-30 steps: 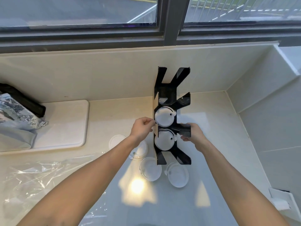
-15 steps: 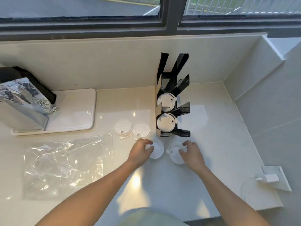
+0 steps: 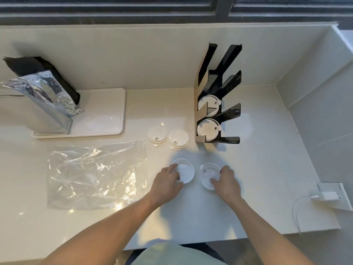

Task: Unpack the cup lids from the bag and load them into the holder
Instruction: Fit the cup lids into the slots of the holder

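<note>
White counter (image 3: 267,169) under the window carries it all. I have my left hand (image 3: 167,183) curled over the rim of one loose lid (image 3: 186,172) and my right hand (image 3: 226,181) gripping a second lid (image 3: 208,175), both flat on the surface in front of the holder (image 3: 217,104), whose two lower slots are filled. Next I judge each must be lifted and slid into a free upper slot. Two spare lids (image 3: 169,136) wait beside the emptied bag (image 3: 95,175). Since a second ago both hands have dropped from the holder.

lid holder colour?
Black holder, with a pale cardboard-coloured left edge; head view shows it best.
</note>
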